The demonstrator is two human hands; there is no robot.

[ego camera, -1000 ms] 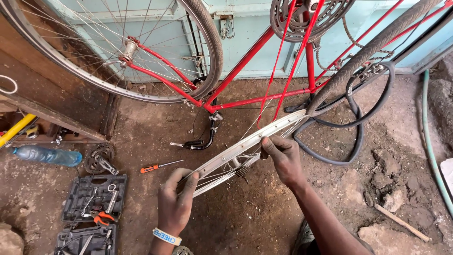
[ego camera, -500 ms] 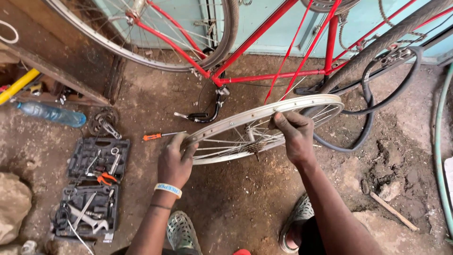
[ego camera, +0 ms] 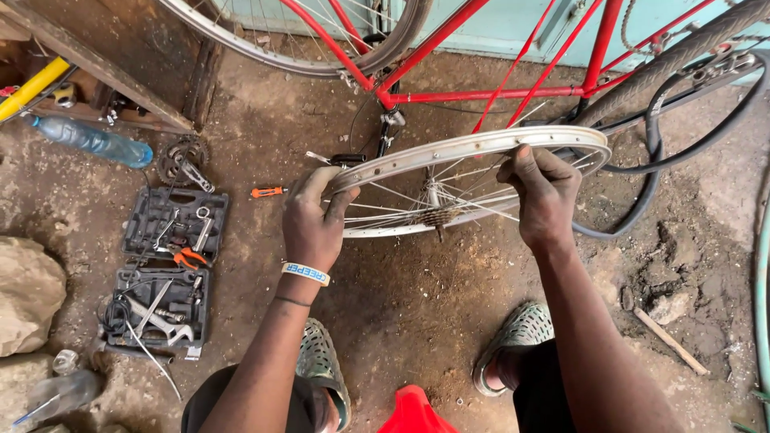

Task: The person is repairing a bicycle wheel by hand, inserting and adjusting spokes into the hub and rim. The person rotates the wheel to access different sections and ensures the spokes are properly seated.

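Your left hand [ego camera: 311, 226] curls its fingers over the near rim of the bare spoked wheel [ego camera: 449, 156] while your right hand [ego camera: 545, 195] clamps the rim's top edge, holding it nearly flat above the dirt floor [ego camera: 417, 305], beneath the red bicycle frame [ego camera: 481, 95], with an open toolbox [ego camera: 164, 265] at your left.

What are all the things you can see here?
Bare silver spoked bicycle wheel rim: one, centre, held by both hands.
Red-framed bicycle: one, top.
Loose black rubber tyre: one, right of the rim.
Open black plastic tool case: one, left on the dirt.
Orange-handled screwdriver: one, beside the case.
Blue plastic bottle: one, upper left.
Toothed metal sprocket: one, above the case.
Grey stone: one, left edge.
Green perforated clogs: two, bottom.
Left hand: grips the rim's left.
Right hand: grips the rim's right.
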